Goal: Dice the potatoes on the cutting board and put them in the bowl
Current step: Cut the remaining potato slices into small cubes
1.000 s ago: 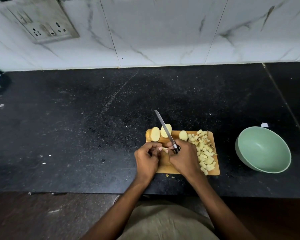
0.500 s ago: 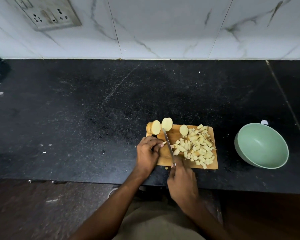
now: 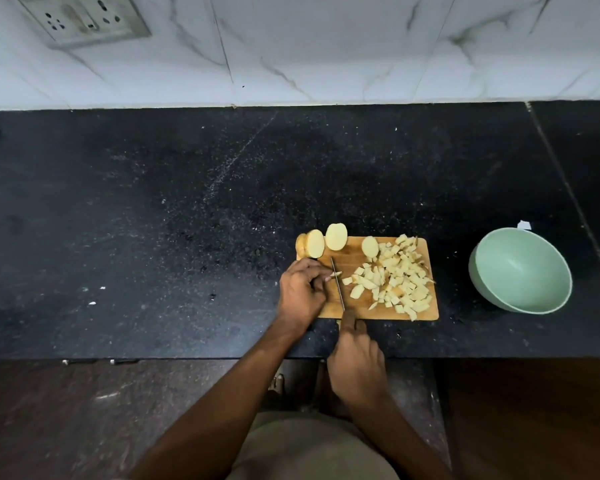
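**Blade beside the left fingertips, last strip under them**

Left hand (image 3: 300,296): fingers (image 3: 321,277) curled, pinching a small pale potato strip (image 3: 336,274) at the board's left part. Right hand (image 3: 357,362): fingers wrapped round the knife handle, off the board's near edge. Knife (image 3: 337,285) blade runs near-to-far, touching or just right of the left fingertips; the strip pokes out rightward across it. Long axis of strip: roughly crosswise to the blade, though it is small and hard to be sure of. Left hand is nearer the piece.

Count: one cutting board (image 3: 357,315); three uncut potato rounds (image 3: 315,243) along its far edge; one heap of dice (image 3: 395,278), too many to number, filling the right half; one green bowl (image 3: 478,271), apart to the right on the worktop (image 3: 153,220), nothing seen in it.

Judgement: dicing mid-way; transfer not begun.
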